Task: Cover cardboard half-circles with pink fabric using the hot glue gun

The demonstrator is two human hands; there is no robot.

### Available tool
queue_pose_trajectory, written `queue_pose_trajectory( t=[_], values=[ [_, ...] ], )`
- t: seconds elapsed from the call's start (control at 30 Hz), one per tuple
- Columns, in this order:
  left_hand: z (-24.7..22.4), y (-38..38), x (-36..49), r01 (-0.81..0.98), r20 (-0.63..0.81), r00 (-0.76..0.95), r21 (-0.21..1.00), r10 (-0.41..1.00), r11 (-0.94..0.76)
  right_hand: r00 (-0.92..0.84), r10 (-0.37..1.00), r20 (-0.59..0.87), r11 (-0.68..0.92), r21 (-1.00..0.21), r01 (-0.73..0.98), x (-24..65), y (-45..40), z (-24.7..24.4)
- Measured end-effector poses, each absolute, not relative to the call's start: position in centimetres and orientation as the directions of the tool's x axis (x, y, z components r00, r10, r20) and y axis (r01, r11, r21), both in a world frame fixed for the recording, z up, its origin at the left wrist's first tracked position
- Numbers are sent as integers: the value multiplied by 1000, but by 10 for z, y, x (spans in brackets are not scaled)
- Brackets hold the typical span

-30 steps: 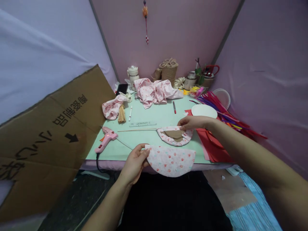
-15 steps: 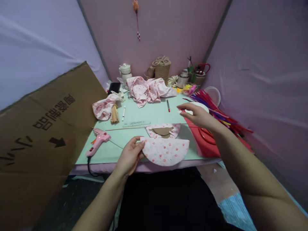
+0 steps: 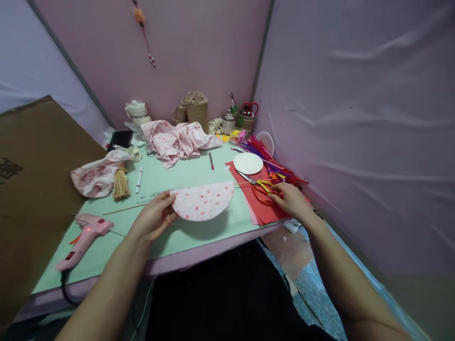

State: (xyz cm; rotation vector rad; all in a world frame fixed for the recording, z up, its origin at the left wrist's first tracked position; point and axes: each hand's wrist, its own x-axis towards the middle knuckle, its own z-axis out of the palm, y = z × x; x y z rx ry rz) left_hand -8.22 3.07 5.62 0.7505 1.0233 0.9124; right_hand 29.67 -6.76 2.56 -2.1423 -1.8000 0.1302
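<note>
My left hand (image 3: 154,215) is closed on the left corner of a half-circle piece covered in pink floral fabric (image 3: 204,201), pinched between thumb and fingers. The piece is held just above the table, straight edge away from me. My right hand (image 3: 293,201) has its fingers apart and slightly curled at the handles of the scissors (image 3: 263,189); I see no firm grip. These scissors lie on red sheets (image 3: 272,215), with yellow and red handles. A thin wooden stick (image 3: 124,208) runs behind the fabric piece.
A pink glue gun (image 3: 85,237) with a lit red light lies at the left, its cord over the edge. Crumpled floral cloth (image 3: 177,139), a white disc (image 3: 248,163), pipe cleaners (image 3: 273,163) and twine rolls (image 3: 197,111) lie farther back. A cardboard sheet (image 3: 46,189) leans at left.
The view has turned right. My right hand has moved from beside the white disc down to the scissors, and a white scrap lies near the disc. My left hand still holds the fabric piece.
</note>
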Motion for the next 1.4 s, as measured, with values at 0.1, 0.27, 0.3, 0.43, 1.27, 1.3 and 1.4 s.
queue_pose_trajectory(
  t=[0.1, 0.27, 0.3, 0.43, 1.27, 1.3, 1.4],
  values=[
    [58, 46, -70, -191, -381, 324, 870, 866, 454, 205, 970, 133, -172, -223, 960, 297, -63, 24],
    [55, 53, -62, -131, -386, 390, 875, 836, 466, 417, 895, 155, -412, -65, 909, 312, -67, 29],
    [55, 53, -62, -121, -395, 394, 873, 830, 473, 422, 894, 150, -417, -61, 907, 315, -69, 29],
    [55, 51, -64, -89, -434, 407, 857, 804, 507, 354, 930, 100, -348, -72, 935, 321, -67, 25],
    [55, 57, -67, -50, -417, 394, 880, 819, 473, 308, 940, -148, -339, -297, 893, 319, -139, 56],
    [55, 57, -67, -47, -420, 389, 880, 820, 473, 326, 931, -164, -363, -324, 874, 325, -151, 57],
    [56, 56, -67, -33, -432, 370, 879, 822, 476, 406, 897, -175, -442, -361, 821, 339, -178, 58]
  ],
)
